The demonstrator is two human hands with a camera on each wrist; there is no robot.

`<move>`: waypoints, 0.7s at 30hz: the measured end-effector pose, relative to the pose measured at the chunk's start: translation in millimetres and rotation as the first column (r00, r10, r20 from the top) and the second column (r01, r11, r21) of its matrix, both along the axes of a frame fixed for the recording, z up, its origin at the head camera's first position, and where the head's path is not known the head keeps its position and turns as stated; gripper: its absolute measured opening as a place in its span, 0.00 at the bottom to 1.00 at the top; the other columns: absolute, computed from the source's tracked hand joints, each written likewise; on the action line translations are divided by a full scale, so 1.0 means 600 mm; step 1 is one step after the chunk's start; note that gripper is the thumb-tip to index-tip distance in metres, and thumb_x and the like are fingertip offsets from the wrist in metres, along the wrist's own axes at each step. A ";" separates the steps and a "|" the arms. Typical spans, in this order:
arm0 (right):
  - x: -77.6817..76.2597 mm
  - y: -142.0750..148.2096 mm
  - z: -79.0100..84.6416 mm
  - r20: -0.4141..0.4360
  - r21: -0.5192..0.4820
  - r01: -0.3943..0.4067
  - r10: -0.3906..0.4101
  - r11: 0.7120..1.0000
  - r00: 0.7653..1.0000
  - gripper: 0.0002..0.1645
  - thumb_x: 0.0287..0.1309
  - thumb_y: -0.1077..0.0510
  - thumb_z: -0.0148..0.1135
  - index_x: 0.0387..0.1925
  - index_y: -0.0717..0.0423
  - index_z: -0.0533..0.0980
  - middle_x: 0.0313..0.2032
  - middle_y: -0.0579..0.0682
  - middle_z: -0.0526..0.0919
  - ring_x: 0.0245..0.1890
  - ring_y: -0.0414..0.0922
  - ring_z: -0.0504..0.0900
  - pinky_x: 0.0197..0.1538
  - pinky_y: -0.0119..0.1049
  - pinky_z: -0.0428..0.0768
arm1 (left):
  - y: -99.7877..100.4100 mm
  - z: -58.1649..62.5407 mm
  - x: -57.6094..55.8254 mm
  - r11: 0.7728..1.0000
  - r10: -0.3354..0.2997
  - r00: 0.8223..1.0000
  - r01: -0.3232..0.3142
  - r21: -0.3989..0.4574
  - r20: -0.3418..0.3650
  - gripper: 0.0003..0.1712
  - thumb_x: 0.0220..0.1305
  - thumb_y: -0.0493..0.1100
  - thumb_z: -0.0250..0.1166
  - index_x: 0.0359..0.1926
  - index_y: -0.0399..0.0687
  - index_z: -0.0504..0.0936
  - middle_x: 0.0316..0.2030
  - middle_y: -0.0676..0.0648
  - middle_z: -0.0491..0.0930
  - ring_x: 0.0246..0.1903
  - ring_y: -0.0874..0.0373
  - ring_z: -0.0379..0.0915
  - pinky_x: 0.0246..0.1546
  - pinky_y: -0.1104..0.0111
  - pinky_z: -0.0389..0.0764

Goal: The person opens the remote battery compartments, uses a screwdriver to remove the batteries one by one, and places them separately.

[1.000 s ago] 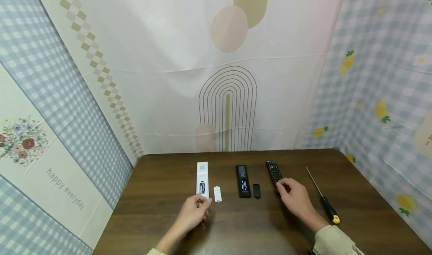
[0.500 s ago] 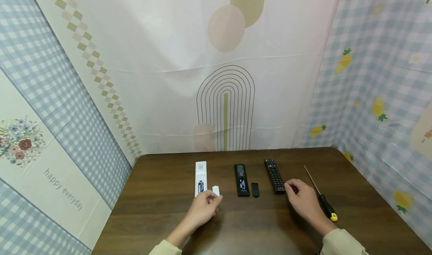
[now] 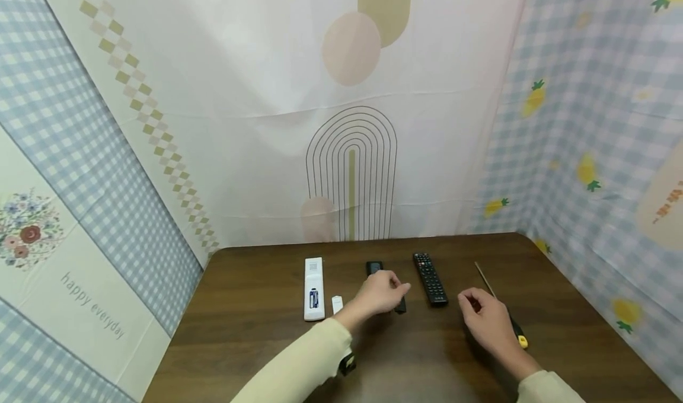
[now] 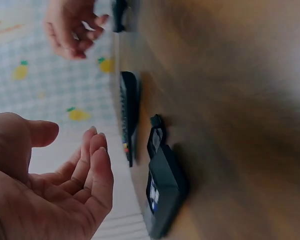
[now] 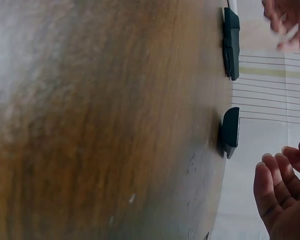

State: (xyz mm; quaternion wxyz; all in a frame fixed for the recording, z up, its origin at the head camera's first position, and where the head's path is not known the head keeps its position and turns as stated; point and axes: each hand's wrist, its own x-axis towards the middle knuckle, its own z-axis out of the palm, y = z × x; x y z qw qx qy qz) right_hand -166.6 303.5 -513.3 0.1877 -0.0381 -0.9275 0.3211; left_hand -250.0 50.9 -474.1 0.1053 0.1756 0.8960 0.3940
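Observation:
My left hand (image 3: 380, 292) hovers over the middle black remote control (image 3: 374, 266) and hides most of it. Its fingers are loosely bent with nothing between them, and the left wrist view shows a gap between thumb and fingertips. Beside that remote lies its small black battery cover (image 4: 156, 135). A white remote control (image 3: 314, 272) lies back up, blue batteries in its uncovered compartment. Its white cover (image 3: 337, 304) is partly behind my left forearm. My right hand (image 3: 484, 317), fingers loosely curled and holding nothing, is just right of another black remote control (image 3: 430, 280), buttons up.
A screwdriver (image 3: 520, 335) with a black and yellow handle lies at the right, partly behind my right hand. The brown wooden table (image 3: 240, 296) ends at a patterned cloth wall (image 3: 256, 172), with checked cloth on both sides.
My left hand has swept right from the white remote, past its cover, to above the middle black remote. My right hand has drawn off the right remote, slightly to the right.

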 end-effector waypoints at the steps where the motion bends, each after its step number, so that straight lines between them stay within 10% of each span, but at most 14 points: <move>1: 0.001 0.001 0.000 0.007 -0.001 0.005 -0.005 1.000 1.000 0.10 0.77 0.52 0.62 0.43 0.51 0.86 0.34 0.45 0.86 0.31 0.32 0.75 0.36 0.31 0.74 | 0.016 0.000 -0.010 1.000 0.002 1.000 -0.002 -0.028 -0.004 0.17 0.76 0.58 0.65 0.37 0.50 0.83 0.33 0.53 0.84 0.31 0.61 0.77 0.34 0.66 0.79; 8: 0.004 0.004 -0.006 0.051 -0.031 0.008 -0.006 1.000 0.999 0.12 0.78 0.50 0.60 0.45 0.51 0.86 0.35 0.45 0.86 0.31 0.33 0.76 0.36 0.31 0.75 | 0.110 -0.019 -0.071 0.983 0.045 0.999 -0.044 -0.181 0.004 0.30 0.78 0.58 0.62 0.19 0.52 0.70 0.16 0.52 0.67 0.17 0.57 0.63 0.19 0.65 0.66; 16: 0.003 0.004 -0.008 0.061 -0.037 0.021 -0.019 0.999 0.998 0.12 0.78 0.51 0.60 0.45 0.51 0.86 0.34 0.45 0.86 0.30 0.34 0.76 0.36 0.31 0.75 | 0.190 -0.032 -0.082 0.964 0.150 0.986 -0.128 -0.233 0.078 0.28 0.73 0.64 0.66 0.41 0.41 0.88 0.38 0.42 0.89 0.33 0.49 0.87 0.33 0.59 0.88; 21: 0.008 0.005 -0.012 0.034 -0.044 0.038 -0.036 0.998 0.999 0.10 0.77 0.53 0.62 0.43 0.51 0.86 0.33 0.44 0.84 0.29 0.33 0.74 0.35 0.29 0.74 | 0.242 -0.057 -0.087 0.859 0.203 0.973 -0.232 -0.456 -0.111 0.44 0.66 0.77 0.64 0.60 0.43 0.84 0.46 0.44 0.90 0.39 0.51 0.88 0.35 0.61 0.88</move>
